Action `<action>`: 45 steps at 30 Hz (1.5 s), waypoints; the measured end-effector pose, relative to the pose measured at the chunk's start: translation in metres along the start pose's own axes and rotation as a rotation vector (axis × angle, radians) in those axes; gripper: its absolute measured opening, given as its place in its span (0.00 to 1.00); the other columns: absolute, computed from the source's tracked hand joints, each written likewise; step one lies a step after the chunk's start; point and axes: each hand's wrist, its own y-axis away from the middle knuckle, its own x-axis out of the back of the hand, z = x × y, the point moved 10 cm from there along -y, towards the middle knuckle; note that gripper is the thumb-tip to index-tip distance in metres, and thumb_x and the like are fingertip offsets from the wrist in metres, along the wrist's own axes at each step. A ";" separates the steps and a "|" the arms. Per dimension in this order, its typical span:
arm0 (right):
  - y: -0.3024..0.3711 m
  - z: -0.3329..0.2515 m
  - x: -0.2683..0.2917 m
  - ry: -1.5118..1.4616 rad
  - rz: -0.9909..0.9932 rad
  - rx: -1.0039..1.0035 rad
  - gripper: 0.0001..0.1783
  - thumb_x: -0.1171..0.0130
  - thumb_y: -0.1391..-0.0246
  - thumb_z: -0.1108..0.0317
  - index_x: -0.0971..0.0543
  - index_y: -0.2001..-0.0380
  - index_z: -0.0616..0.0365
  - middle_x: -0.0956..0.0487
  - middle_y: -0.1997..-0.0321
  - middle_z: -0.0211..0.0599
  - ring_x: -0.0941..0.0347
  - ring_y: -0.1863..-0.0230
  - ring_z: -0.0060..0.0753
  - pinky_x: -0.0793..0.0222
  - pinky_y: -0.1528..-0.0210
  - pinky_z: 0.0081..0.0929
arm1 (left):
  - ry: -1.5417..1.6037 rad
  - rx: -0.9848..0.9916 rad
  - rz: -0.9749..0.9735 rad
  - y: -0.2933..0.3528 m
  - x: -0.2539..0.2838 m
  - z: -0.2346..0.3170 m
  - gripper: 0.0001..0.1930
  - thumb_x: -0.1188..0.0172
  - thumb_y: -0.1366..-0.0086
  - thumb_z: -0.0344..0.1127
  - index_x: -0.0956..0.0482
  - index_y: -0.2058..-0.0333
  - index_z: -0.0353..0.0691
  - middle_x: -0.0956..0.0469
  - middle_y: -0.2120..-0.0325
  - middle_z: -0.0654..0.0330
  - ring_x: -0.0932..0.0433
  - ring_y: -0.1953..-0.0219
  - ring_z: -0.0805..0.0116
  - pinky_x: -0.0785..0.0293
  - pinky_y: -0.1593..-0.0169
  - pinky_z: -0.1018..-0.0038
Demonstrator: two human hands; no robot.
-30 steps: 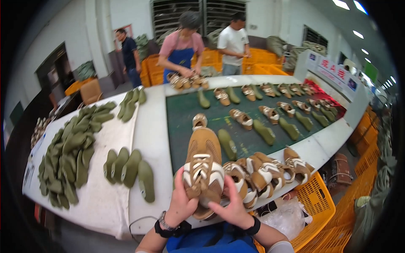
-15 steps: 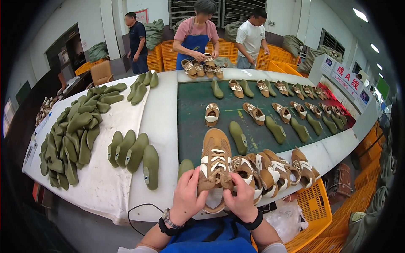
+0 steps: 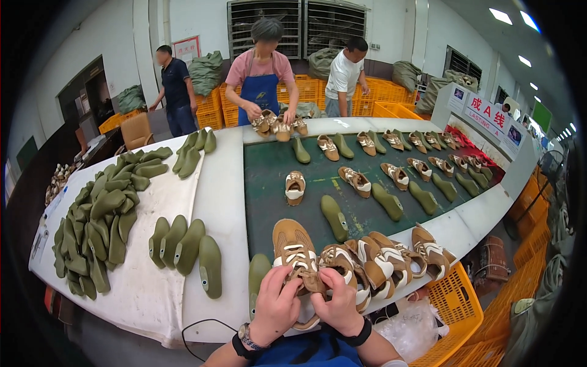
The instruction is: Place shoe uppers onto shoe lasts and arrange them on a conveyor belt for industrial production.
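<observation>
A tan and white sneaker [image 3: 290, 237] with white laces points its toe away from me at the table's near edge. My left hand [image 3: 273, 311] grips the left side of its opening, fingers at the laces. My right hand [image 3: 339, 309] pinches the right side by the tongue. The heel is partly hidden behind my hands. Beside my left hand lies a green shoe last [image 3: 258, 276]. Several similar sneakers [image 3: 373, 260] are lined up close to the right of my right hand.
Green lasts [image 3: 210, 266] stand on the white tabletop at left, with a large heap [image 3: 101, 214] beyond. A green conveyor [image 3: 269, 177] carries rows of sneakers and lasts. Across it, a person in a blue apron [image 3: 260, 98] handles shoes. A yellow crate [image 3: 455, 300] sits low at right.
The sneaker and both my hands have come a little nearer to me, and my grip stays at its opening. The view has shifted. Across the table, the person's hands have moved lower onto the shoes.
</observation>
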 end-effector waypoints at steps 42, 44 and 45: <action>-0.001 -0.024 -0.015 0.191 -0.148 0.109 0.15 0.40 0.63 0.75 0.22 0.65 0.54 0.33 0.72 0.34 0.35 0.71 0.36 0.37 0.69 0.30 | 0.073 0.031 0.133 0.012 0.011 -0.020 0.18 0.39 0.52 0.22 0.25 0.59 0.32 0.23 0.67 0.51 0.23 0.65 0.55 0.25 0.61 0.68; -0.004 -0.023 -0.014 0.175 -0.141 0.101 0.16 0.40 0.63 0.75 0.22 0.65 0.54 0.34 0.72 0.34 0.36 0.71 0.37 0.37 0.69 0.30 | 0.088 0.013 0.161 0.008 0.014 -0.019 0.20 0.37 0.54 0.20 0.26 0.59 0.32 0.22 0.67 0.50 0.21 0.66 0.55 0.24 0.62 0.69; -0.004 -0.023 -0.011 0.172 -0.117 0.106 0.16 0.40 0.63 0.76 0.22 0.64 0.54 0.34 0.73 0.35 0.36 0.70 0.38 0.37 0.70 0.31 | 0.083 0.030 0.155 0.008 0.014 -0.019 0.20 0.37 0.54 0.20 0.26 0.59 0.32 0.22 0.67 0.50 0.21 0.66 0.55 0.24 0.62 0.69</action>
